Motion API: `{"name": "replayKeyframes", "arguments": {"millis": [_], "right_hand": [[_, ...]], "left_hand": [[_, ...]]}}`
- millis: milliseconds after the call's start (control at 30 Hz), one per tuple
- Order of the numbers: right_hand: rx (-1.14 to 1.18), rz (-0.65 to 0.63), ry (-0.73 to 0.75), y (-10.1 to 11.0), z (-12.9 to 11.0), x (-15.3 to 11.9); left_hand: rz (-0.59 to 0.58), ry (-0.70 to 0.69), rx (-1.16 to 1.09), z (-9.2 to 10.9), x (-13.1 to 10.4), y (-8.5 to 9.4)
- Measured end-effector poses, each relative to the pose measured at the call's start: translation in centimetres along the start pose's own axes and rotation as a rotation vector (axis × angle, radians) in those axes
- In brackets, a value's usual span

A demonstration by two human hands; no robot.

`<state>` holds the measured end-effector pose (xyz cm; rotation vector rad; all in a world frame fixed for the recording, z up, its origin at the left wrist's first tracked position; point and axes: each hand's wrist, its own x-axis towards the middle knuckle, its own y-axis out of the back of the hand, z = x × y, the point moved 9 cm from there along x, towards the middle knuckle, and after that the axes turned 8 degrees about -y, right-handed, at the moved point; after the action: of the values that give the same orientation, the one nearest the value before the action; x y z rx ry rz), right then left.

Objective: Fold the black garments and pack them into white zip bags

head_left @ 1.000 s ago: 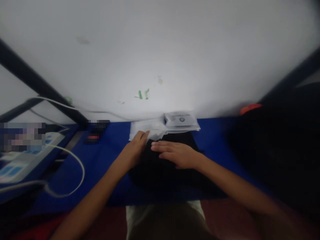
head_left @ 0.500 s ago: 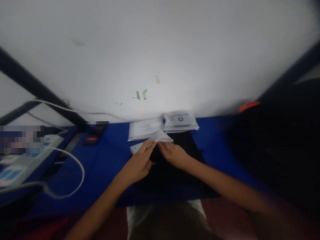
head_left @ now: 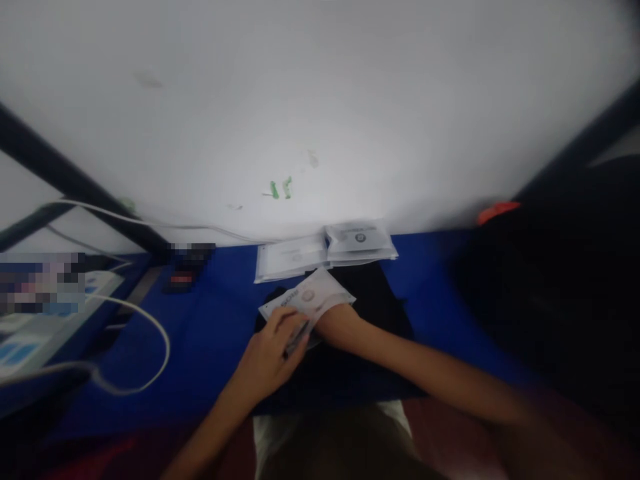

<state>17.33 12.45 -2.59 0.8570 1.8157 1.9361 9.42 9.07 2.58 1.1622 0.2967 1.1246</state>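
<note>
A frosted plastic zip bag (head_left: pixel 320 292) with dark print and a round logo lies tilted over a black cloth item (head_left: pixel 370 283). My left hand (head_left: pixel 280 340) grips the bag's near left edge between thumb and fingers. My right hand (head_left: pixel 337 327) reaches into or under the bag's near side, with its fingers hidden behind the frosted plastic; whether they hold anything I cannot see. The black cloth spreads on the blue table under both hands.
Two flat frosted bags, a left one (head_left: pixel 290 257) and a right one (head_left: pixel 361 241), lie against the wall (head_left: pixel 320 100). At left are a power strip (head_left: pixel 55 320), a white cable (head_left: pixel 163 333) and a blurred dark object (head_left: pixel 187 267). A large black shape (head_left: pixel 550 300) fills the right.
The bag has opened out flat, its printed face now showing. My right hand has gone into or under it, while my left hand has shifted slightly down and left.
</note>
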Motion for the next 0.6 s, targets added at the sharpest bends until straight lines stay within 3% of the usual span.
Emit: {"name": "replayKeyframes", "arguments": {"millis": [100,200,333,467,600], "right_hand": [[0.04,0.009,-0.007,2.6,-0.3,-1.8],[0.134,0.033,0.101,6.1,-1.6,-3.7],[0.127,0.215,0.249,9.4,-3.1,-4.7],[0.052,0.38,0.294,9.3,-4.1,-4.1],[0.042,0.471,0.31,9.1,-4.8,-3.5]], "left_hand": [[0.17,0.394,-0.008,-3.2,-3.8,0.9],[0.236,0.613,-0.245,-4.1,-6.2,-0.9],[0.425,0.704,-0.725,-3.1,-6.4,-3.4],[0.523,0.741,-0.994,-2.5,-5.4,-4.5],[0.53,0.745,-1.061,-2.5,-4.9,-4.4]]}}
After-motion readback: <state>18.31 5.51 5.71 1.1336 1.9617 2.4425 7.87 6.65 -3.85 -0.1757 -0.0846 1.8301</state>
